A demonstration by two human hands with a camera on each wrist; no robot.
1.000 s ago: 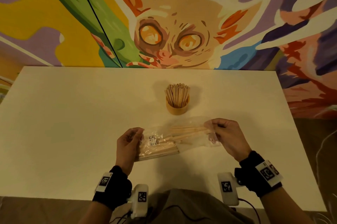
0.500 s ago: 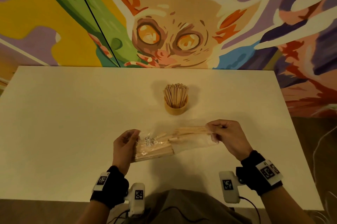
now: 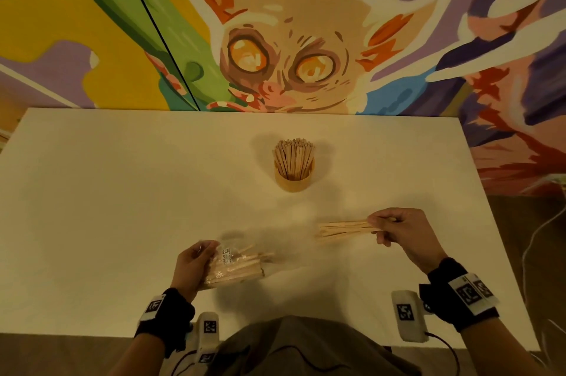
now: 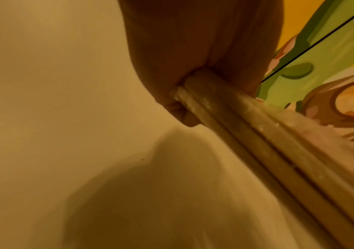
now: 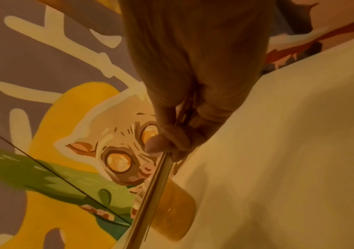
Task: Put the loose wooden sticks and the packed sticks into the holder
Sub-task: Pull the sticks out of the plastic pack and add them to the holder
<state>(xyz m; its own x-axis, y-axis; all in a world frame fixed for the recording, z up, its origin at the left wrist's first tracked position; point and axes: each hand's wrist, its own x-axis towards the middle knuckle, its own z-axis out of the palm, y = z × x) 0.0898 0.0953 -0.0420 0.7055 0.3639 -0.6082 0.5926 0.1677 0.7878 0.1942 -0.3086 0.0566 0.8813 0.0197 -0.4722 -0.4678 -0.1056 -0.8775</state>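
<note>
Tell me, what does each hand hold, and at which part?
The right hand pinches a bunch of sticks at its right end. The left hand grips the pack at its left end.

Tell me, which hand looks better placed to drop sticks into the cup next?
The right hand, probably. It already pinches a bare bunch of sticks clear of the packet and sits nearer the holder. The left hand only grips the plastic packet.
</note>
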